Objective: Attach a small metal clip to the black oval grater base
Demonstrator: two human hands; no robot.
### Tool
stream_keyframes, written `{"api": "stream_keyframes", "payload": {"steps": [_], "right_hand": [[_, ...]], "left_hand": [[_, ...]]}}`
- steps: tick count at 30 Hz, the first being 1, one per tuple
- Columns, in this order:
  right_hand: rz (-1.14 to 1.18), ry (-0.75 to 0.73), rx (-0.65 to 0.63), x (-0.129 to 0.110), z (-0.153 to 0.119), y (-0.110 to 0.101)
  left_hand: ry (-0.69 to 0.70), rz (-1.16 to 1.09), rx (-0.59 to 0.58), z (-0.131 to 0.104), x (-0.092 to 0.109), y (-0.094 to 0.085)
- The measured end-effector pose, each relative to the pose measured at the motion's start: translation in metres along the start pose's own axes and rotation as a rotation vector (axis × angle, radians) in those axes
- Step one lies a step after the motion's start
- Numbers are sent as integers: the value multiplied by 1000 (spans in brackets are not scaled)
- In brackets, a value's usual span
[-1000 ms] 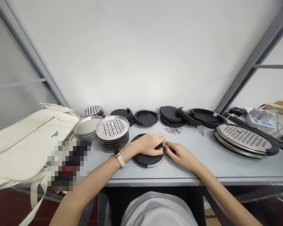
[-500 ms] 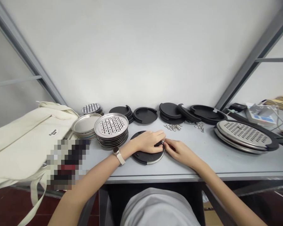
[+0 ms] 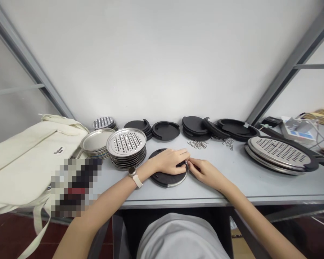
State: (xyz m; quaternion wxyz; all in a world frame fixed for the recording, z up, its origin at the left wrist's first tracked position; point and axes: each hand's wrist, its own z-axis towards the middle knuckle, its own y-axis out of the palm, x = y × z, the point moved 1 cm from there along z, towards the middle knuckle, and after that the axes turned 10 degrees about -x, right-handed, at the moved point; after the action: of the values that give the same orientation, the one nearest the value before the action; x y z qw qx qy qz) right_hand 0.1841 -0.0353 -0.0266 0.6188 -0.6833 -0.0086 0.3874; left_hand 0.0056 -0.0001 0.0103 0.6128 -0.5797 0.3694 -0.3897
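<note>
On the table in front of me lies a round black plastic holder (image 3: 169,180) with a silver metal rim showing along its front right edge. My left hand (image 3: 172,161) lies over its top with fingers curled and grips it at the right side. Against that same right edge, my right hand (image 3: 203,171) is closed in a pinch. A small silver metal piece (image 3: 186,163) shows at its fingertips; its exact shape is mostly hidden. Behind the hands sits a small heap of wire clips (image 3: 198,144), with more clips (image 3: 228,144) to its right.
Left of the holder stand a stack of round metal graters (image 3: 126,143) and a stack of plain metal discs (image 3: 97,140). Black holders (image 3: 166,131) line the wall. Larger oval graters (image 3: 280,151) lie at right. A cream bag (image 3: 29,162) covers the left end.
The view has shifted slightly. Both hands stay at the holder's right edge, with the right fingertips still pinched there; little else differs.
</note>
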Motion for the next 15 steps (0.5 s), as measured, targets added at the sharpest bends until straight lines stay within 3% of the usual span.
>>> {"api": "stream_keyframes", "payload": {"steps": [15], "right_hand": [[-31,22,3,-5,4,-1]], "left_hand": [[-19,-17,23,0,-2,2]]}}
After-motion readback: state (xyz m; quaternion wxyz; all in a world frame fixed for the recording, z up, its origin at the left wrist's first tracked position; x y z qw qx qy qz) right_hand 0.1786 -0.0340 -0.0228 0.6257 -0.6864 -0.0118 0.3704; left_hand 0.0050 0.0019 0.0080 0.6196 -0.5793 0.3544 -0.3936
